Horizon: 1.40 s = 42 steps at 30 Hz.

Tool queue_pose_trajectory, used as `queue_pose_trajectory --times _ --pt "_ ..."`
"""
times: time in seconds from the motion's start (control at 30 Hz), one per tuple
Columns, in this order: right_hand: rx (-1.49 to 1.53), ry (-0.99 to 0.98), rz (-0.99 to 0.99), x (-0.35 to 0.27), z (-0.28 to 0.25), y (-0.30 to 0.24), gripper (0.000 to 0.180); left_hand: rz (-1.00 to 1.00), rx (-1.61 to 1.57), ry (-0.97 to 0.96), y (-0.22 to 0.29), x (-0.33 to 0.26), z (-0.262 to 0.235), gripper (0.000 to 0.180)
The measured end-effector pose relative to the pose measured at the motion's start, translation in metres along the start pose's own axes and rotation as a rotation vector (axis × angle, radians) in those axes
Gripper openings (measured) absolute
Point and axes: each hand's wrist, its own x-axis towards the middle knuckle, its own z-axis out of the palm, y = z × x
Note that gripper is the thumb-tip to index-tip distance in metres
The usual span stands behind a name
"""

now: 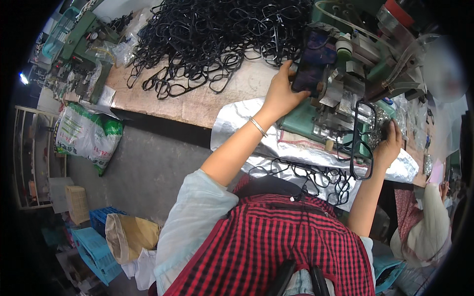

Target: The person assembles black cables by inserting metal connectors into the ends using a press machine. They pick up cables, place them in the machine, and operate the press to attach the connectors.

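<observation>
My left hand (284, 91) reaches up to a dark phone (312, 61) propped on the green bench machine (363, 47), fingers touching its left edge. My right hand (389, 144) grips a black eyeglass frame (362, 143) by its upper right, held upright below the machine's metal head (340, 93). A silver foil sheet (276, 143) covers the bench edge in front of me, with several black frames (316, 180) lying on it near my lap.
A big heap of black eyeglass frames (217, 37) covers the wooden bench (207, 101) at top centre. Another green machine (81, 42) stands far left. On the floor lie a white-green sack (86, 135), blue crates (96, 251) and a brown bag (129, 237). Another person (427, 227) sits at right.
</observation>
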Motion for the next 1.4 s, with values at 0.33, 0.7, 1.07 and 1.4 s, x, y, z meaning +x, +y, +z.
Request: queue_pose_trajectory --times 0.33,0.7,1.07,1.4 --pt "-0.135 -0.058 0.039 -0.015 0.002 -0.021 0.023 0.073 0.179 0.058 0.001 0.01 0.009 0.099" --pt "-0.346 -0.302 -0.131 -0.048 -0.002 -0.11 0.015 -0.113 1.332 0.068 -0.065 0.014 -0.124 0.026" --pt "0.045 -0.385 0.024 -0.03 0.076 -0.116 0.051 0.221 -0.182 0.34 0.026 -0.01 -0.068 0.012" --pt "0.202 -0.449 0.151 -0.046 0.077 -0.151 0.056 0.73 -0.457 0.05 0.165 0.014 -0.046 0.017"
